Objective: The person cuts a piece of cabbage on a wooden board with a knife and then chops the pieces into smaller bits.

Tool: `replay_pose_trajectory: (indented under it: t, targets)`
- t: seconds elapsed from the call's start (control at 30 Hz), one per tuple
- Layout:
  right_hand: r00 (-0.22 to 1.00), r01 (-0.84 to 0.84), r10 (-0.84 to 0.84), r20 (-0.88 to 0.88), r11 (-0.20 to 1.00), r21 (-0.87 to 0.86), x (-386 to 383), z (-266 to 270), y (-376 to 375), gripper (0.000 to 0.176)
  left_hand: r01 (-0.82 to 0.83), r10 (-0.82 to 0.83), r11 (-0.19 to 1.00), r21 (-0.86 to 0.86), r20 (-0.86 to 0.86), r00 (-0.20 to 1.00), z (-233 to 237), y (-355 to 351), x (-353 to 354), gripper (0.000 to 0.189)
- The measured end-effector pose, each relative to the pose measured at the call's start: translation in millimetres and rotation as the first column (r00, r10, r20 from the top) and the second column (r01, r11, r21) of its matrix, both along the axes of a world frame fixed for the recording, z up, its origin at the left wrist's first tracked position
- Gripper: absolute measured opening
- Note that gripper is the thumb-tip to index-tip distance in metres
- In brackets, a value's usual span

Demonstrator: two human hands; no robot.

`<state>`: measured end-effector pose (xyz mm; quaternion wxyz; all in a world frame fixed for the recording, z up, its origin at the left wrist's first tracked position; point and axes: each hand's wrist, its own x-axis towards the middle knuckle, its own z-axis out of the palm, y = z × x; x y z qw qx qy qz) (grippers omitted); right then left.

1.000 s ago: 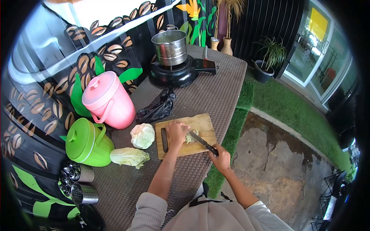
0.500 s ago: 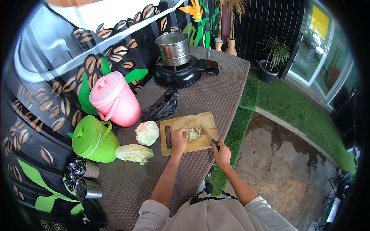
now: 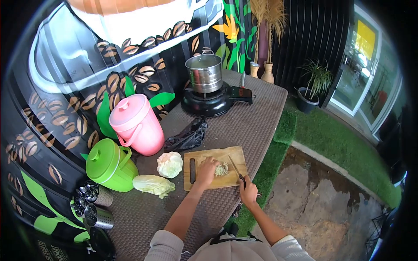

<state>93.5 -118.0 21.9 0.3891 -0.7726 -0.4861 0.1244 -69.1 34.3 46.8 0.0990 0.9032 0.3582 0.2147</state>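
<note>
A wooden cutting board [image 3: 233,152] lies on the woven table with a small pile of pale green shreds [image 3: 221,169] on it. My left hand [image 3: 207,172] rests over the board just left of the pile, its fingers bent and drawn together; what lies beneath them is hidden. In my right hand [image 3: 247,189] is a knife [image 3: 235,166], gripped by its dark handle at the board's right edge. The blade points up and left across the board, right of the shreds. Left of the board are a round pale cabbage [image 3: 170,165] and an elongated napa cabbage [image 3: 154,185].
A steel pot [image 3: 204,74] stands on a black portable stove [image 3: 208,104] at the far end. A black plastic bag [image 3: 188,135], a pink lidded jug [image 3: 138,126] and a green one [image 3: 114,167] line the wall side. Metal utensil holders [image 3: 98,216] stand nearer me.
The view has tilted, so everything sits lower in it. My left hand has shifted from pinching at the pile's edge to lying lower over the board. The knife stays in my right hand.
</note>
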Motion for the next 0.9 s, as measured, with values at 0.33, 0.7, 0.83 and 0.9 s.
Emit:
replay_pose_trajectory:
  t: [0.33, 0.7, 0.83, 0.9]
  targets:
    - [0.983, -0.164, 0.16, -0.093, 0.986, -0.042, -5, 13, 8, 0.02, 0.05, -0.049, 0.999, -0.021, 0.083, 0.995, -5, 8, -1, 0.053]
    - [0.936, 0.101, -0.082, -0.341, 0.994, 0.036, 13, -2, 4, 0.022, 0.419, -0.418, 0.875, -0.243, 0.057, 0.907, -13, 43, 4, 0.047]
    - [0.967, 0.118, -0.071, -0.244, 0.976, 0.183, 22, -39, 0, 0.02, 0.409, -0.417, 0.844, -0.348, 0.054, 0.907, -9, 42, 6, 0.038]
    - [0.943, 0.115, -0.059, -0.328, 0.982, 0.152, 30, -51, -1, 0.019, 0.349, -0.351, 0.868, -0.353, 0.062, 0.934, -4, 37, 0, 0.036]
